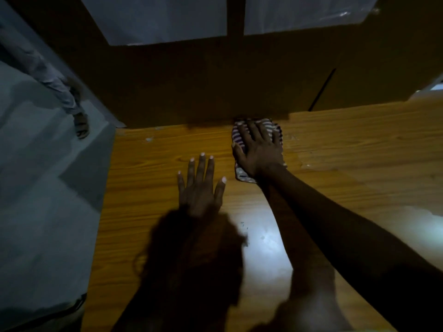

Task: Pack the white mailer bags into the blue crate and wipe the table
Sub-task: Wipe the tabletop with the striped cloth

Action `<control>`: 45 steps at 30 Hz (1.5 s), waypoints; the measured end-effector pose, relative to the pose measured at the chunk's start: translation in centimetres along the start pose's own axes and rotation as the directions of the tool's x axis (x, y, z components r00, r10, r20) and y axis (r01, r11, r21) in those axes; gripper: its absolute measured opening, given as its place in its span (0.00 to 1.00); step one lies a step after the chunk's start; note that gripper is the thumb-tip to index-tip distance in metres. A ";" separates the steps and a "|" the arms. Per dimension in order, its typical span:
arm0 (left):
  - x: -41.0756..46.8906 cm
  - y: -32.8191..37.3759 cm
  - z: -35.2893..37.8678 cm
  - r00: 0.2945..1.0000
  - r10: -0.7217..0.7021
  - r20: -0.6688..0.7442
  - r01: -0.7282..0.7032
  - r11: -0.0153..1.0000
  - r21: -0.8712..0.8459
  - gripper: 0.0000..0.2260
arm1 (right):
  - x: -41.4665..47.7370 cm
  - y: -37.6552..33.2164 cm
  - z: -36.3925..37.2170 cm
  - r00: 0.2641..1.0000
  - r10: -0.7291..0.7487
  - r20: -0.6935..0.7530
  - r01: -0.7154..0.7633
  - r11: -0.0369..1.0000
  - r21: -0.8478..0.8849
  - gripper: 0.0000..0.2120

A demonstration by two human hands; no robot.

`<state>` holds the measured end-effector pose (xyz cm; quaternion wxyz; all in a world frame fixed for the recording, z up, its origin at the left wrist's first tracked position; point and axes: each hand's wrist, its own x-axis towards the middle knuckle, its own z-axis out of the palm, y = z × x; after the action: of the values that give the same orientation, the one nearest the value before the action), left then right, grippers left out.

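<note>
At the far edge of the table (347, 144): a striped cloth (269, 127) is pressed down in wiping.
The striped cloth is held flat beneath the right hand (259, 149), fingers straight and spread, presumably so that pressure is shared. It lies under palm and fingers, against a dark panel (191, 87). The left hand (199, 188) is laid flat just beside, fingers apart, likely as a brace.

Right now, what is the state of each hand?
Left hand: open, flat on the table.
Right hand: open, pressing the striped cloth.
</note>
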<state>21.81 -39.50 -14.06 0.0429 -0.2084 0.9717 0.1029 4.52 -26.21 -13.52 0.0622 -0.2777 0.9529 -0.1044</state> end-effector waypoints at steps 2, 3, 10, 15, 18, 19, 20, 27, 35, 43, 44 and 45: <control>0.2 1.1 -0.6 1.000 0.028 -0.009 -0.028 0.999 -0.039 0.32 | -2.6 -0.5 0.4 1.000 0.009 -0.004 -0.009 1.000 0.000 0.33; -0.2 1.4 -0.4 0.999 0.048 -0.022 -0.049 0.998 -0.039 0.31 | -4.0 -0.7 0.6 1.000 -0.008 -0.012 0.008 1.000 -0.013 0.33; -6.7 1.0 1.2 0.999 0.041 -0.018 -0.042 0.999 -0.020 0.31 | -18.3 -0.9 1.1 0.998 0.060 -0.017 -0.061 0.994 -0.086 0.32; -10.5 1.1 1.9 0.998 0.062 -0.002 -0.062 0.997 -0.036 0.31 | -18.7 -0.1 0.5 0.999 0.040 -0.020 -0.042 0.994 -0.099 0.32; -13.1 1.4 2.3 0.994 0.110 0.018 -0.109 0.992 -0.057 0.31 | -25.3 0.6 0.9 0.992 0.108 -0.064 -0.115 0.986 -0.123 0.32; -14.2 1.4 2.6 0.992 0.125 0.015 -0.124 0.991 -0.051 0.31 | -28.3 -0.5 1.5 0.994 0.087 -0.071 -0.096 0.987 -0.132 0.32; -15.1 1.5 2.8 0.991 0.135 0.001 -0.135 0.990 -0.044 0.31 | -30.0 -1.5 1.9 0.996 0.057 -0.069 -0.066 0.989 -0.136 0.32; -17.4 1.6 3.7 0.982 0.181 -0.061 -0.183 0.983 -0.024 0.30 | -30.9 2.1 0.9 0.986 0.156 -0.053 -0.161 0.979 -0.121 0.33; -18.4 3.3 4.1 0.977 0.197 -0.085 -0.197 0.980 0.006 0.28 | -30.3 1.2 0.5 0.995 0.098 0.000 -0.097 0.986 -0.138 0.32; -18.0 5.8 4.3 0.986 0.156 -0.057 -0.159 0.987 -0.039 0.29 | -32.7 2.2 0.9 0.994 0.104 -0.026 -0.106 0.991 -0.084 0.31; -17.5 6.4 4.3 0.985 0.165 -0.054 -0.167 0.985 -0.033 0.29 | -31.2 3.4 0.4 0.996 0.089 -0.006 -0.089 0.992 -0.086 0.30; -17.1 6.8 4.4 0.985 0.168 -0.046 -0.170 0.985 -0.030 0.30 | -30.0 5.1 -0.2 0.994 0.113 0.015 -0.111 0.990 -0.088 0.30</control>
<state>34.73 -25.67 -14.93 0.0096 -0.1281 0.9847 0.1179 27.02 -5.74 -12.72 0.0652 -0.2274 0.9700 -0.0565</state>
